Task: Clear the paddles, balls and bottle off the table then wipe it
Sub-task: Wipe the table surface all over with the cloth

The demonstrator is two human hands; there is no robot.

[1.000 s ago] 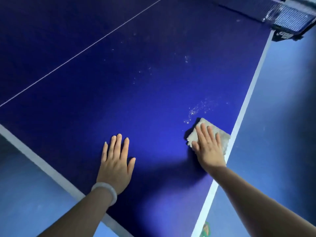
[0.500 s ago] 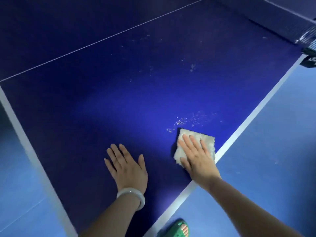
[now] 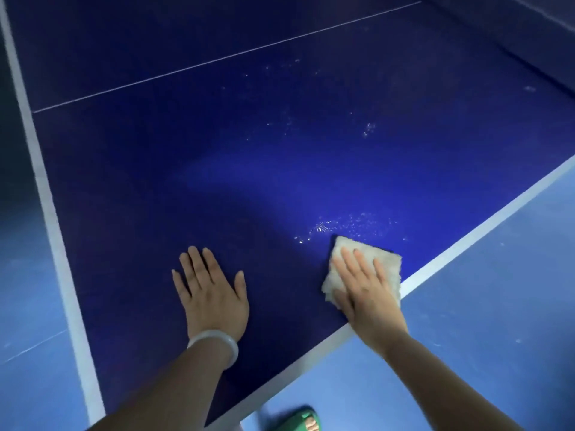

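The dark blue counter (image 3: 280,181) (white-edged) shows pale wet speckles (image 3: 339,227) just beyond the right hand (image 3: 364,287), which presses a cream cloth (image 3: 387,264) flat, fingers straight. The left hand (image 3: 211,287) lies spread beside it. The cloth's near part is hidden.

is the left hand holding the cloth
No, the left hand lies flat and bare on the table, while the right hand presses the cloth.

Green sandal (image 3: 303,420) on blue floor (image 3: 485,321)

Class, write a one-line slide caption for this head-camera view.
Right hand presses a cloth beside water droplets; left hand rests flat on the table.
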